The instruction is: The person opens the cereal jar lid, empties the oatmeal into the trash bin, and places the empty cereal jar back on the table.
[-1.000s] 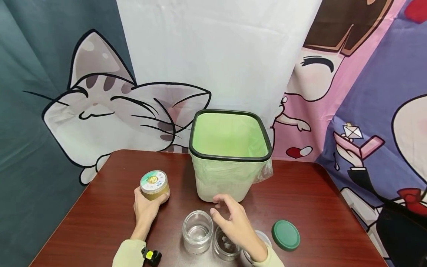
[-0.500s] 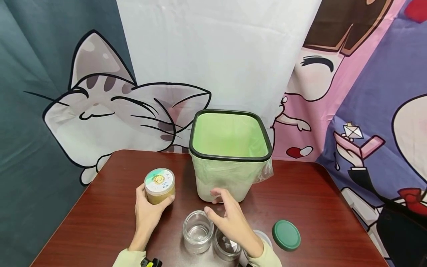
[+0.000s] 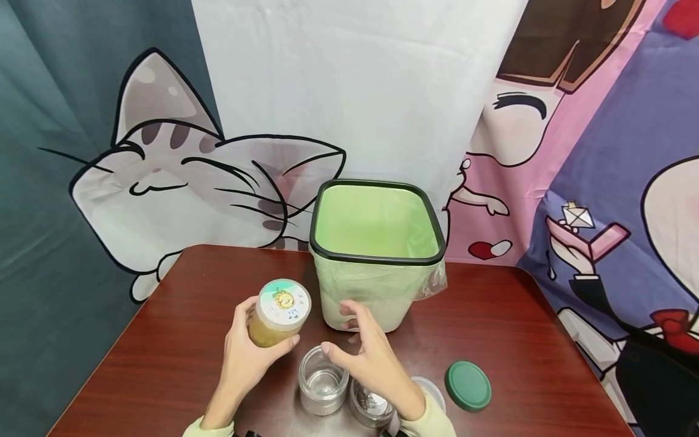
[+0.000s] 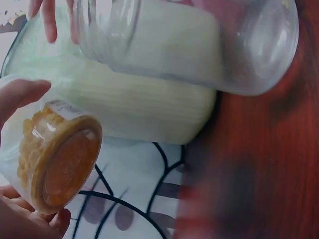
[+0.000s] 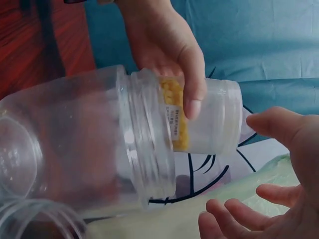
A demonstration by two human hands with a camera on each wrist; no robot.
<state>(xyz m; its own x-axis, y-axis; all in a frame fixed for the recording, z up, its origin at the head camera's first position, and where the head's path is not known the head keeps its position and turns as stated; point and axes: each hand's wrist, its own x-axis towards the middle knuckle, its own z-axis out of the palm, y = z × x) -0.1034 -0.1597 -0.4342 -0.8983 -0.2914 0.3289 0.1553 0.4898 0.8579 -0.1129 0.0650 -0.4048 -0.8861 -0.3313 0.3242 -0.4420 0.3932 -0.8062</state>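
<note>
My left hand holds a clear plastic jar of small yellow pieces, lifted off the table and tilted. Its lid bears a sunflower picture; the left wrist view shows the base of the jar. An open glass jar without a lid stands just right of that hand. My right hand hovers with fingers apart and loosely bent, holding nothing. Beneath it stands a second clear jar, partly hidden by the hand. In the right wrist view, the thumb of this hand is near the held jar's lid.
A light green bin with a black rim and a plastic liner stands behind the jars. On the right lie a green lid and a pale round lid, partly covered by my forearm. A printed curtain hangs behind the table.
My left hand has brought the jar of yellow pieces to the right and tilted it, lifting it off the table. My right hand has shifted slightly left and forward, fingers still apart.
</note>
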